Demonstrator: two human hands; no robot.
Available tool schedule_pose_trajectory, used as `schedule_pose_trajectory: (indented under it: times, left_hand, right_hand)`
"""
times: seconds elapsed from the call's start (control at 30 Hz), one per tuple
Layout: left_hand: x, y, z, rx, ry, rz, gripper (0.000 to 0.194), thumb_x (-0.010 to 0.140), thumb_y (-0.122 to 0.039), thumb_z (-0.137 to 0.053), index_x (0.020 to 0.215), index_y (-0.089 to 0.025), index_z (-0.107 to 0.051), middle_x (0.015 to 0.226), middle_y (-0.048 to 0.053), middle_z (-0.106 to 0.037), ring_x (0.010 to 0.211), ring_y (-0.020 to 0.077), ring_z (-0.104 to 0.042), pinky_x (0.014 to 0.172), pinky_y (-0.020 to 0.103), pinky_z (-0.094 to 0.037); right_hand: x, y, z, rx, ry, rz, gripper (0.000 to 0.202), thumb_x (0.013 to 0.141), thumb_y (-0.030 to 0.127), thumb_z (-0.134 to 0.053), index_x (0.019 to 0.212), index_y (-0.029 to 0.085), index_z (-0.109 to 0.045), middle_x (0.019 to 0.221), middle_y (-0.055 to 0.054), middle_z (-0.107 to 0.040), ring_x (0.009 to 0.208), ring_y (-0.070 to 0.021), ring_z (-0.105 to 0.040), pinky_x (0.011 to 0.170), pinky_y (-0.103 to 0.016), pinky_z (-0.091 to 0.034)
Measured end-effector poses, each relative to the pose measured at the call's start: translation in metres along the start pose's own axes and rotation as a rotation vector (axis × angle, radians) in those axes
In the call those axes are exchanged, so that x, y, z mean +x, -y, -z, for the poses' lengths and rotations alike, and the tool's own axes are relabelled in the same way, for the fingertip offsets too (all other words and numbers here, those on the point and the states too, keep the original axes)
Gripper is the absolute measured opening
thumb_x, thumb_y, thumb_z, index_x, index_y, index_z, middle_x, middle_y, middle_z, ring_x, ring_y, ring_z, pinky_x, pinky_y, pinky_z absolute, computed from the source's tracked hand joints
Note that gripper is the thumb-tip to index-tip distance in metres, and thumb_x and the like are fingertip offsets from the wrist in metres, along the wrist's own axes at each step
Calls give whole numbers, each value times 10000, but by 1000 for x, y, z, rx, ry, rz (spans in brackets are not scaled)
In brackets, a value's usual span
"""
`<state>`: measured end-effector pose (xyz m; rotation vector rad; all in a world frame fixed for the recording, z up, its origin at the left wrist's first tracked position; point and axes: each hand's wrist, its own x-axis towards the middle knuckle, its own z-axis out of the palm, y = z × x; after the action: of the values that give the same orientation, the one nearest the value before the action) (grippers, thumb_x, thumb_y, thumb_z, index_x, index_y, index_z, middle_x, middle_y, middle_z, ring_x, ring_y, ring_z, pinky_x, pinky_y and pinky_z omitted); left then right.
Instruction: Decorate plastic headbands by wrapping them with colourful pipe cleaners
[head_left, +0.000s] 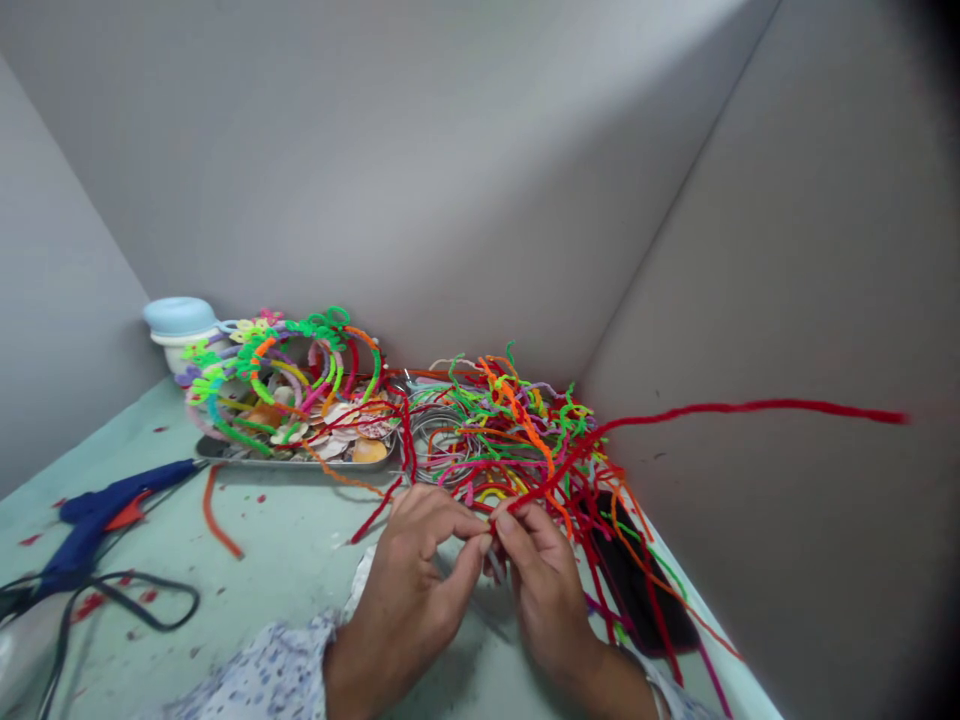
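Note:
A long red pipe cleaner (pixel 690 409) runs from my fingertips up and out to the right, its far end loose in the air. My right hand (pixel 546 585) pinches it near its lower end between thumb and forefinger. My left hand (pixel 420 575) is closed in a pinch at that same end, thumb and forefinger meeting and touching the right fingertips. A thin greyish strip (pixel 496 568) shows below the fingers between both hands; what it is I cannot make out. The fingers partly hide the point where strip and pipe cleaner meet.
Behind my hands lies a tangle of coloured pipe cleaners (pixel 517 400) with wire hoops (pixel 442 445). A metal tray (pixel 300 463) holds shells and decorated headbands (pixel 300 335). A blue glue gun (pixel 94 530), its cord, a lidded cup (pixel 184 325) and a dark phone (pixel 649 590) surround them.

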<state>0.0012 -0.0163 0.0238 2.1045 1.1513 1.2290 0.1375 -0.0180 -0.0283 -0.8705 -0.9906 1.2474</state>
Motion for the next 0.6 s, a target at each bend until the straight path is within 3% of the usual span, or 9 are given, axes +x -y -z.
schedule_pose_trajectory:
  times: [0.43,0.6]
  left_hand:
    - [-4,5,-2,65,-29,-68,92,841,-172,-573,800,-203,-649,770,11,-652,781,175,-553,805,350,-369]
    - [0,5,-2,68,-29,-63,96,834,-193,-590,800,-224,-674,769,6,-678,775,178,-570,793,348,-385]
  right_hand:
    - [2,8,-6,110,36,-179,229,856,370,-572,743,179,-516,614,37,-496,523,-87,-420,496,-210,-354]
    - [4,9,-5,95,22,-177,237,858,370,-570,731,182,-503,604,47,-484,511,-79,-400,486,-202,-343]
